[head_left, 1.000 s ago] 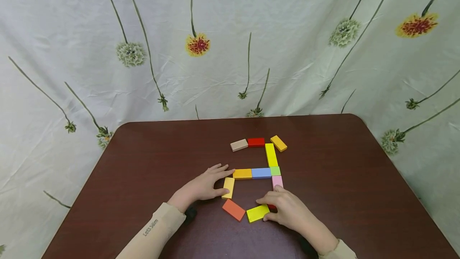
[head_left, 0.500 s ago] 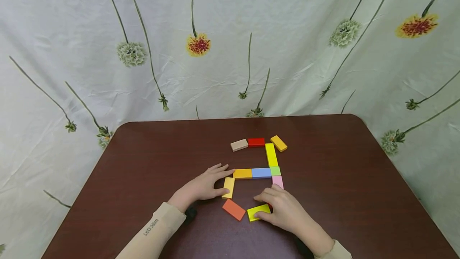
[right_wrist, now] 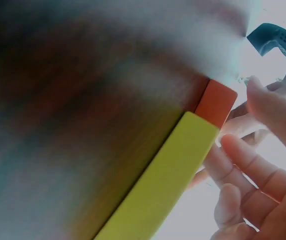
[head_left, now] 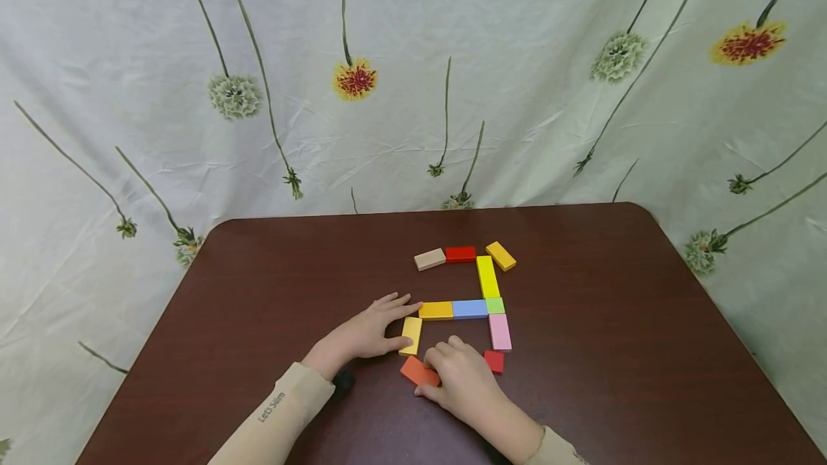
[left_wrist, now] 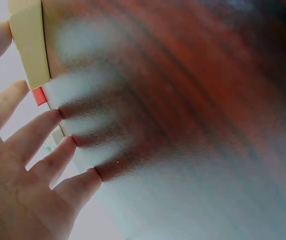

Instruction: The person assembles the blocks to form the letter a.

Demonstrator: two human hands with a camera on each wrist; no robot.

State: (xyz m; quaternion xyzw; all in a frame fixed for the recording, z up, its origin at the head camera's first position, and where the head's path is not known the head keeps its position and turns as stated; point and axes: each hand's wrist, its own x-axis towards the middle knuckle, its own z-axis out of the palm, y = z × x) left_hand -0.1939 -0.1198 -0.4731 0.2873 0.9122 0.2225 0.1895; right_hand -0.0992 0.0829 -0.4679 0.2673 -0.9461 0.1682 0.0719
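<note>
My left hand (head_left: 368,332) lies spread, its thumb touching a pale yellow block (head_left: 411,332) and its index fingertip at the left end of an amber block (head_left: 436,311). In the left wrist view the thumb and index finger meet the pale yellow block (left_wrist: 31,45). Around the orange block (head_left: 416,371), my right hand (head_left: 468,386) has its thumb and fingers loosely bent. The right wrist view shows that thumb apart from the orange block (right_wrist: 217,102). A yellow block (right_wrist: 158,180) lies beside it, hidden under the right hand in the head view.
A blue block (head_left: 469,309), green (head_left: 494,306), pink (head_left: 500,332) and small red block (head_left: 494,362) continue the layout. Farther back lie a long yellow block (head_left: 487,277), a red one (head_left: 461,255), a beige one (head_left: 429,259) and an angled amber one (head_left: 501,255).
My right hand has moved left from the pink and yellow blocks to the orange block, uncovering the pink and small red blocks and covering the yellow one. The left hand has stayed put.
</note>
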